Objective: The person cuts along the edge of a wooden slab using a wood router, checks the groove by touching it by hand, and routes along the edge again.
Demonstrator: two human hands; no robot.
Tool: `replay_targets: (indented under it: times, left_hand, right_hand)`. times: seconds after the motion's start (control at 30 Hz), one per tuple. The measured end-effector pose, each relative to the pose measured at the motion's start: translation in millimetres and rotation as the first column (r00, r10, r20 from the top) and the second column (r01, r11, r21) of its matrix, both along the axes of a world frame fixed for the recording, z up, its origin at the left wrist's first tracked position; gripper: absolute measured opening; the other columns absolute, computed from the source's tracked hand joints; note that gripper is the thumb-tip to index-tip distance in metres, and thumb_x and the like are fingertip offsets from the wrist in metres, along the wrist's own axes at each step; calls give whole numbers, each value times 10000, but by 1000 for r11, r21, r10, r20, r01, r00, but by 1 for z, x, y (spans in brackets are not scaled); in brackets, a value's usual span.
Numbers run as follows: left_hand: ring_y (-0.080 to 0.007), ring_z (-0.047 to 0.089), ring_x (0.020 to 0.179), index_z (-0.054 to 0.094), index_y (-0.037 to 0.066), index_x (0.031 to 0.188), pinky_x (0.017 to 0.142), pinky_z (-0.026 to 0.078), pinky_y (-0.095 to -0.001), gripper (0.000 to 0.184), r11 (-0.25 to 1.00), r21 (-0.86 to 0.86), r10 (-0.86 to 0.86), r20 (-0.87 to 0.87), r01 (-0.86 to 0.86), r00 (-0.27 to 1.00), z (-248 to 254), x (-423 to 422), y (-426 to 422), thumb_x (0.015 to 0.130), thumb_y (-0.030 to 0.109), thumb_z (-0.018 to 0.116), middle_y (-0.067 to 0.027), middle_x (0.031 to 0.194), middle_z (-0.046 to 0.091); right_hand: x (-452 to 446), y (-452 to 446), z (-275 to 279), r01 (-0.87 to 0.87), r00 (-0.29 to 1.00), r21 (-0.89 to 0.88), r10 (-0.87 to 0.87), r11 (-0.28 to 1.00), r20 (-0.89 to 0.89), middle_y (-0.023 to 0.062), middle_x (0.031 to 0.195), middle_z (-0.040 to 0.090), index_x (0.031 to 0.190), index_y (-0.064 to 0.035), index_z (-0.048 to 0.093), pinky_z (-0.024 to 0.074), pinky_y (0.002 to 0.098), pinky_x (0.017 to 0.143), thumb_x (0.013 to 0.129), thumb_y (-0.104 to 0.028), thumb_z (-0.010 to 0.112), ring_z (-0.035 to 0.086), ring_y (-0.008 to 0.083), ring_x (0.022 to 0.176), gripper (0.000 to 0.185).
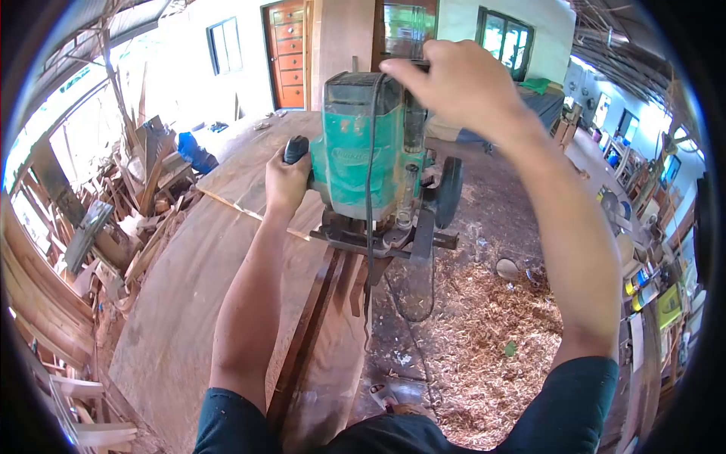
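A green and black router (352,155) stands upright at the centre, its base on a narrow dark wood strip (306,337) at the edge of a plywood sheet. My left hand (287,181) is wrapped round the black side handle on the router's left. At the top right of the tool, my right hand (469,83) is closed by a dark part, thumb pointing left; what its fingers grip is hidden. A black knob (449,192) sticks out at the router's right side. The black cord (370,181) hangs down the front of the body.
Plywood (181,303) spreads out to the left, with scrap wood (151,166) piled beyond. Wood shavings (484,340) cover the floor at the right. An orange drawer unit (288,57) stands at the back. Bottles (641,280) and timber line the right side.
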State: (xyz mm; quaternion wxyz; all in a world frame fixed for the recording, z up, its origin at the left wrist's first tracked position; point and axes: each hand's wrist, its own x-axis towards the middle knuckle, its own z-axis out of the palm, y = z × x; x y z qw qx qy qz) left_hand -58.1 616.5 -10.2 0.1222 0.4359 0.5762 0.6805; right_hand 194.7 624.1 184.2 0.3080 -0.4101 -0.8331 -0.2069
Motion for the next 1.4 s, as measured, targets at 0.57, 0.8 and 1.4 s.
replay_targets:
  times: [0.57,0.8,1.4]
  left_hand:
    - [-118,590,662,667,-34,985,601,485,-308,261,1000,29,-10,-6,10,1000,-5,-1,4,861,195,649,-62,752,648]
    - [-206,684,767,679,-56,1021,716,527,-362,341,1000,-4,29,-13,-29,1000,-3,-3,2,817,218,688,-159,833,717]
    - [-233,692,784,674,-40,1069,742,532,-374,393,993,-70,94,-15,-95,995,7,0,-29,795,241,699,-164,867,717]
  right_hand:
    - [22,34,16,-392,916,-341,398,854,-56,117,944,711,1063,26,699,514,343,775,949,-495,605,669,207,827,542]
    - [7,19,-4,-183,969,-69,169,981,-179,140,725,665,897,17,676,505,386,672,839,-634,650,657,259,702,654]
    - [15,54,-5,-582,813,-368,503,725,-293,-22,794,519,1260,-26,643,375,237,635,1006,-344,553,440,73,709,417]
